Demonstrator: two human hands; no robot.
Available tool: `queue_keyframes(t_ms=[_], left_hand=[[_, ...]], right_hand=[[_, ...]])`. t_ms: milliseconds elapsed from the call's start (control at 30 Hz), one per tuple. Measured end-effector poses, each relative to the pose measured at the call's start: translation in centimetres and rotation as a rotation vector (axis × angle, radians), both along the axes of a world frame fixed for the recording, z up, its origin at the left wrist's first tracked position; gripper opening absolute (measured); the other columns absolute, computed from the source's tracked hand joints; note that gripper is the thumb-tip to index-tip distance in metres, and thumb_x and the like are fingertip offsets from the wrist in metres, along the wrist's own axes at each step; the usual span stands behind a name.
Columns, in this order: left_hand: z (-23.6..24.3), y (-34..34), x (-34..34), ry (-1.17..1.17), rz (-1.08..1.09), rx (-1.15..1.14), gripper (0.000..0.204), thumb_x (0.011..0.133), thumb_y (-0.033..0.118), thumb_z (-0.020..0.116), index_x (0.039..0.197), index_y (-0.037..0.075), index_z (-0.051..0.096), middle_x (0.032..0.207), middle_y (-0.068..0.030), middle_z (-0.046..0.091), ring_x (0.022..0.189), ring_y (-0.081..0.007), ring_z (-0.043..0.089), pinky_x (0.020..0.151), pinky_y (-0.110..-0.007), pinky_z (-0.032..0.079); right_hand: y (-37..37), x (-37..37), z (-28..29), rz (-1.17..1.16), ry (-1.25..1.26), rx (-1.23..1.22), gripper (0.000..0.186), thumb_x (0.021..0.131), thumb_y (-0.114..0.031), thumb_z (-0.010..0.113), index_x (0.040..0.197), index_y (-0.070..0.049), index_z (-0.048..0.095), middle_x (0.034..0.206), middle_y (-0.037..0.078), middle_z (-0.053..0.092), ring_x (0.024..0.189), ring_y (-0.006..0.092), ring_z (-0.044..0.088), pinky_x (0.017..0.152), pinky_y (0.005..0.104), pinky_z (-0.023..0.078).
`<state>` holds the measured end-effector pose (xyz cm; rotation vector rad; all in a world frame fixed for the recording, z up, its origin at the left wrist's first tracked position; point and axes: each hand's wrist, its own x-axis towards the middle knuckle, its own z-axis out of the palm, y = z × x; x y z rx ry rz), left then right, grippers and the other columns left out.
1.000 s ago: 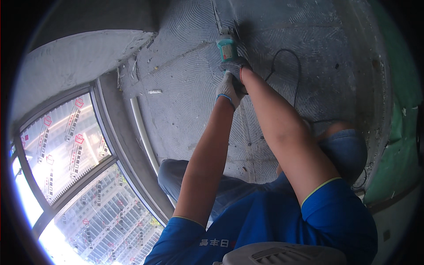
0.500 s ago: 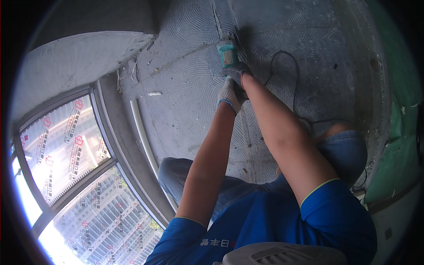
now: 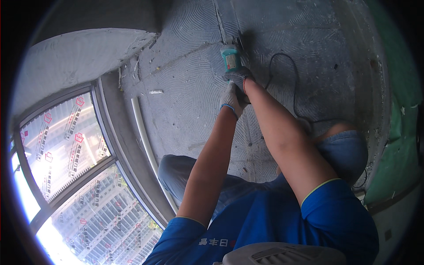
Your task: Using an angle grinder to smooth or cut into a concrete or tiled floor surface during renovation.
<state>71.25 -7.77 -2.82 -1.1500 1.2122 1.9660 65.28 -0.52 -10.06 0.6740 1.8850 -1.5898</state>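
Note:
A teal angle grinder [image 3: 230,58] points away from me over the grey floor, its metal head and disc guard [image 3: 232,41] at the far end. My right hand [image 3: 240,76], in a dark grey glove with a red cuff, is closed round the grinder's body. Just behind it, my left hand [image 3: 230,98], in a pale glove with a blue cuff, is closed round the rear of the same tool. A straight groove [image 3: 219,20] in the floor runs up to the grinder's head. The disc's contact with the floor is hard to make out.
A dark power cord [image 3: 295,73] loops over the ridged floor to the right of my arms. A long white pipe [image 3: 143,132] lies along the window wall [image 3: 105,119] at left. A small pale chip [image 3: 156,92] lies nearby. Green sheeting [image 3: 399,128] covers the right side.
The grinder and both my hands have shifted slightly toward me along the groove, and a little to the right. My grip is the same.

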Motion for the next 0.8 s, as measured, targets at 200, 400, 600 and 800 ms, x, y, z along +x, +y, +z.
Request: queue_keyframes(t_ms=[200,400,600,800], left_hand=[[-0.1,-0.5,0.3,-0.004,-0.011,-0.06,0.03,0.098,0.042,0.046,0.099,0.014,0.058,0.084,-0.0033,0.064,0.073,-0.0214,0.063,0.065,-0.04,0.054],[-0.4,0.8,0.5,0.02,-0.044,0.028,0.031,0.098,0.041,0.045,0.103,0.014,0.058,0.089,-0.0041,0.066,0.077,-0.0218,0.065,0.065,-0.04,0.054],[-1.3,0.0,1.1,0.024,0.014,0.017,0.038,0.098,0.043,0.047,0.104,0.008,0.058,0.085,-0.008,0.064,0.069,-0.0257,0.063,0.063,-0.045,0.055],[-1.4,-0.8,1.8,-0.01,-0.008,-0.055,0.037,0.097,0.044,0.048,0.101,0.009,0.058,0.079,-0.007,0.062,0.064,-0.024,0.062,0.06,-0.043,0.055]], right_hand=[[0.3,0.8,1.6,-0.084,-0.028,-0.198,0.053,0.069,-0.032,0.081,0.111,-0.004,0.065,0.103,0.012,0.069,0.092,0.0219,0.066,0.082,0.0359,0.051],[1.0,0.8,-0.6,-0.097,-0.012,-0.104,0.05,0.071,-0.028,0.08,0.111,-0.003,0.065,0.102,0.012,0.069,0.091,0.0215,0.065,0.081,0.0369,0.051],[0.2,1.5,-0.7,-0.129,-0.028,-0.187,0.047,0.071,-0.029,0.079,0.108,-0.003,0.066,0.101,0.012,0.069,0.091,0.0222,0.066,0.081,0.0362,0.051],[0.0,2.2,0.9,-0.072,-0.057,-0.12,0.048,0.07,-0.031,0.079,0.106,-0.003,0.066,0.1,0.013,0.07,0.091,0.0235,0.066,0.082,0.0366,0.051]])
